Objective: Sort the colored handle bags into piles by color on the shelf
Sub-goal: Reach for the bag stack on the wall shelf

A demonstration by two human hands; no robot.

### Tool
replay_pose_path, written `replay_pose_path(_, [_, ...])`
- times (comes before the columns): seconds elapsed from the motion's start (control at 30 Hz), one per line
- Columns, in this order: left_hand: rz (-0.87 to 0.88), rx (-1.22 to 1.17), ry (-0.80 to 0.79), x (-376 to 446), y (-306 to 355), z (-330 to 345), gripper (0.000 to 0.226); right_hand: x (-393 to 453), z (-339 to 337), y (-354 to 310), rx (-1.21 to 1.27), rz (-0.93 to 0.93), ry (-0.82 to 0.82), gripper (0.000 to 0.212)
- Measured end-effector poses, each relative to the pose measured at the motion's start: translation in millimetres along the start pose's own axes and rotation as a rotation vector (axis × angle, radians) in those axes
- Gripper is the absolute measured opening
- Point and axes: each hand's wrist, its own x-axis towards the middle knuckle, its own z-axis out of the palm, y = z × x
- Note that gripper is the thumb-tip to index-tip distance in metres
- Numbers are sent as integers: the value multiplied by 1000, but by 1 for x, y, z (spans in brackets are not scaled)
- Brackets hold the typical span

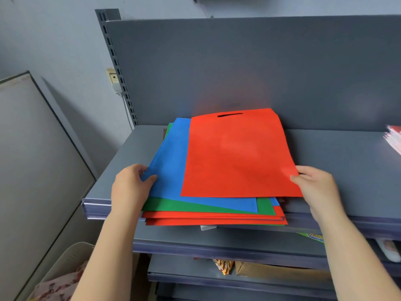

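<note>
Both forearms reach up from the bottom of the view toward the mixed stack (213,215) of handle bags, which lies on the grey shelf (338,170) with its front edge hanging over the shelf lip. At the stack's left front corner the left hand (130,187) pinches the edge of the blue bag (169,170), thumb on top and fingers curled under. At the right front corner the right hand (314,187) pinches the corner of the top red bag (236,155), whose handle slot faces the shelf's back panel. Sorting looks barely begun, by my reading: red, blue, green and more red layers are interleaved in this one stack, and no separate colour pile shows beside it. Right of the stack, at the frame edge, a reddish bundle (393,137) is cut off and blurred; I cannot tell whether it is bags. How many bags the stack holds is hidden by the upper layers, and a sliver of something dark behind its left rear corner cannot be identified.
</note>
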Motion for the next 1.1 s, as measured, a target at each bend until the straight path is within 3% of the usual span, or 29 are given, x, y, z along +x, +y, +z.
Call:
replay_pose_path(0.13, [78,-36,76,-12,3,-11,3,-8,1,-8,75,53,-102,22])
replay_pose_path(0.23, [108,-139,145,-29,7,-18,13,-16,2,-10,64,14,-154,20])
replay_pose_path(0.4, [-14,-381,298,-72,14,-33,8,-32,-8,-12,95,-90,-136,27])
replay_pose_path(0.53, [-53,-520,474,-120,19,-45,4,-51,-19,-14,262,-57,-177,32])
replay_pose_path(0.7, [-96,-555,623,-176,5,-54,5,-79,-32,-19,488,48,-331,31])
replay_pose_path(0.9, [-138,-573,861,-255,-6,-70,26,-116,-32,-14,599,126,-489,30])
replay_pose_path(1.1, [-119,-590,1086,-332,-22,-111,29,-164,-14,-17,688,194,-672,29])
